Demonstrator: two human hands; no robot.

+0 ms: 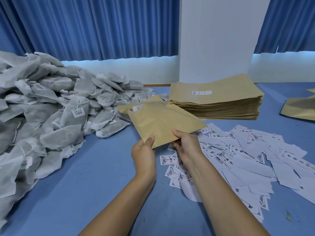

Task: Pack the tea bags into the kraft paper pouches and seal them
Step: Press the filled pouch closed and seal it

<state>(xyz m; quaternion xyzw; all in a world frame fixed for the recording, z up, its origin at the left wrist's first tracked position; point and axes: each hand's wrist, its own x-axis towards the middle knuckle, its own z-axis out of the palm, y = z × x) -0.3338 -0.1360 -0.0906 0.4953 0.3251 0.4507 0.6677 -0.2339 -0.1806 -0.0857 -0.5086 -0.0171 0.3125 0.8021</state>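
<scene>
A kraft paper pouch (162,121) is held above the blue table (95,181), its open mouth pointing away to the upper left. Something white shows inside the mouth. My left hand (144,155) pinches the pouch's near corner, thumb on top. My right hand (186,144) grips the near edge beside it, thumb on top and fingers underneath. A big heap of white tea bags (51,106) with strings and barcode tags covers the table's left side.
A thick stack of flat kraft pouches (216,101) lies behind the held pouch. Scattered white printed labels (247,155) cover the table to the right. Another kraft pouch (300,108) lies at the far right edge. Blue curtains and a white pillar stand behind.
</scene>
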